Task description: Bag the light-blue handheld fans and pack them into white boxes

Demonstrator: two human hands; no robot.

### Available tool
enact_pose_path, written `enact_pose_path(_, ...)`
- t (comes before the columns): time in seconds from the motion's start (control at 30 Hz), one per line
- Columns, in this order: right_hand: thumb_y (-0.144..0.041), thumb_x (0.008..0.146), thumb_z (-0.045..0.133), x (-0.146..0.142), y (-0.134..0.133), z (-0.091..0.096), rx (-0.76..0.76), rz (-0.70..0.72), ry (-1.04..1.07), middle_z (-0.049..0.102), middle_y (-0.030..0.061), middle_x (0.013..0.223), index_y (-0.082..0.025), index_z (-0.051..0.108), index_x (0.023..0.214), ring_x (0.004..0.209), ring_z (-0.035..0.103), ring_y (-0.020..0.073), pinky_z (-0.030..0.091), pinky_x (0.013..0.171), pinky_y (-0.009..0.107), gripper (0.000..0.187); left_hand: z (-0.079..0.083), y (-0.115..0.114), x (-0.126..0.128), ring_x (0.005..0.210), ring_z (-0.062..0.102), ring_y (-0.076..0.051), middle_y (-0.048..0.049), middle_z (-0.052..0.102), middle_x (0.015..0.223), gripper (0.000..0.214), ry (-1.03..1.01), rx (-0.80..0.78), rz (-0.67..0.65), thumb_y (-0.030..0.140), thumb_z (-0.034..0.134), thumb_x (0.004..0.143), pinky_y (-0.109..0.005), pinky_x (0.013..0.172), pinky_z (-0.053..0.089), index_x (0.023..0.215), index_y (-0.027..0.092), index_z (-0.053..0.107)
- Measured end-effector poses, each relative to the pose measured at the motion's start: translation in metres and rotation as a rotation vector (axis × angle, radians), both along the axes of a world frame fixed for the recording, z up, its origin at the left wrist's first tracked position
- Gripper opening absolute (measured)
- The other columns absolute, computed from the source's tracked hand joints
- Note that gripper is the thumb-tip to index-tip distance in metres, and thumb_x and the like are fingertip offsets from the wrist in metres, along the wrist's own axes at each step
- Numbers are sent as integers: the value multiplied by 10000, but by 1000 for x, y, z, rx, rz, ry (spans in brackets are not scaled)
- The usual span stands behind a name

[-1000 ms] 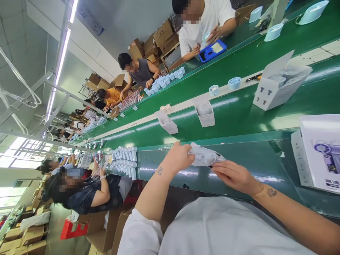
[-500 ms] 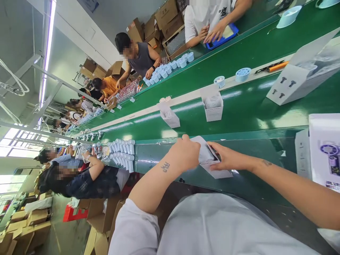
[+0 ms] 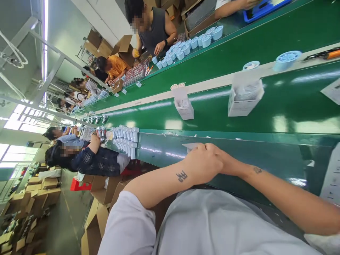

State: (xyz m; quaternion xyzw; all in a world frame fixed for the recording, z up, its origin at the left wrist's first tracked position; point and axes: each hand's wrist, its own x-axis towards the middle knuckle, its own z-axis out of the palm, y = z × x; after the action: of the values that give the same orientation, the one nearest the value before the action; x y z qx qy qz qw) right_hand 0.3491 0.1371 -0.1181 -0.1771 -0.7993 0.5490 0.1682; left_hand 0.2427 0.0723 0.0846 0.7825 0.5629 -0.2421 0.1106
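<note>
My left hand is closed in a fist over a small white box. Only a corner of the box's white flap shows past the knuckles; its body is hidden. My right hand meets the left one from the other side, curled round the same box, its fingertips mostly covered. Both hands are close to my body at the near edge of the dark green bench.
Two open white boxes stand on the green belt ahead. Light blue round parts rest on the pale divider. White handle-like parts are grouped at left beside a co-worker. A printed white carton is at right.
My left hand has come across in front of the white box, so the hands now overlap and hide most of it. The view has turned to the right's opposite side, shifting the bench rightward in frame.
</note>
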Motion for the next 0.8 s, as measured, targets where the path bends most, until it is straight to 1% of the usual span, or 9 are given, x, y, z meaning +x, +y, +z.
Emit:
enact_pose_path(0.1, -566, 676, 765, 5, -8, -21, -68, -122, 26, 612, 155, 1292, -237, 496, 1304, 1183, 609, 360, 516, 1022, 497, 758, -17, -17, -14, 957, 628, -264, -189, 652, 1016, 232, -9, 164, -6, 118, 499, 933, -325, 769, 476, 1112, 83, 642)
enact_pose_path(0.17, -577, 668, 771, 15, -13, -36, -85, -184, 16, 583, 141, 1344, -261, 445, 1338, 1207, 602, 365, 515, 1027, 536, 809, -30, -30, -18, 925, 641, -250, -174, 674, 973, 224, 4, 210, -6, 121, 442, 959, -326, 768, 481, 1058, 90, 641)
enact_pose_path(0.3, -437, 714, 738, 33, -19, -54, -52, -115, -12, 579, 140, 1356, -263, 457, 1326, 1252, 593, 355, 535, 1019, 513, 695, -68, -50, -1, 963, 660, -267, -227, 694, 1040, 282, 21, 259, -21, 143, 390, 977, -366, 823, 495, 1040, 51, 649)
enact_pose_path(0.4, -362, 763, 659, 37, -15, -58, 46, -103, 9, 602, 146, 1303, -247, 481, 1308, 1213, 618, 339, 572, 964, 469, 585, -87, -52, 14, 1026, 666, -277, -265, 666, 1160, 347, -31, 326, 78, 136, 353, 982, -369, 858, 507, 1147, 13, 633)
enact_pose_path(0.47, -354, 743, 663, 35, -7, -56, 130, -83, 19, 618, 141, 1265, -253, 492, 1292, 1158, 646, 346, 590, 926, 472, 584, -90, -49, 16, 977, 680, -262, -253, 678, 1089, 353, -82, 293, 184, 128, 367, 971, -332, 805, 524, 1157, -17, 630)
enact_pose_path(0.53, -349, 716, 684, 29, 3, -52, 203, -2, 24, 631, 127, 1238, -274, 502, 1283, 1117, 668, 345, 607, 891, 463, 600, -86, -48, 10, 884, 684, -240, -221, 685, 969, 331, -157, 202, 255, 152, 426, 954, -298, 718, 533, 1122, -29, 646)
enact_pose_path(0.6, -355, 721, 684, 17, 10, -45, 242, 78, 37, 632, 117, 1248, -293, 501, 1295, 1113, 674, 335, 611, 888, 449, 606, -80, -48, 0, 867, 674, -241, -221, 675, 964, 328, -199, 204, 305, 179, 469, 939, -303, 696, 543, 1120, -23, 655)
enact_pose_path(0.7, -366, 728, 649, -15, 9, -31, 225, 128, 50, 641, 124, 1256, -281, 517, 1281, 1135, 664, 331, 592, 928, 451, 575, -75, -49, -20, 914, 673, -259, -244, 661, 1047, 308, -166, 278, 380, 170, 502, 920, -340, 750, 562, 1116, 9, 678)
enact_pose_path(0.8, -403, 650, 693, -63, 8, -20, 158, 185, 3, 678, 148, 1175, -239, 570, 1163, 1098, 669, 347, 581, 916, 454, 553, -69, -54, -43, 914, 695, -271, -234, 684, 1037, 248, -123, 211, 495, 160, 587, 877, -359, 757, 581, 1050, 38, 717)
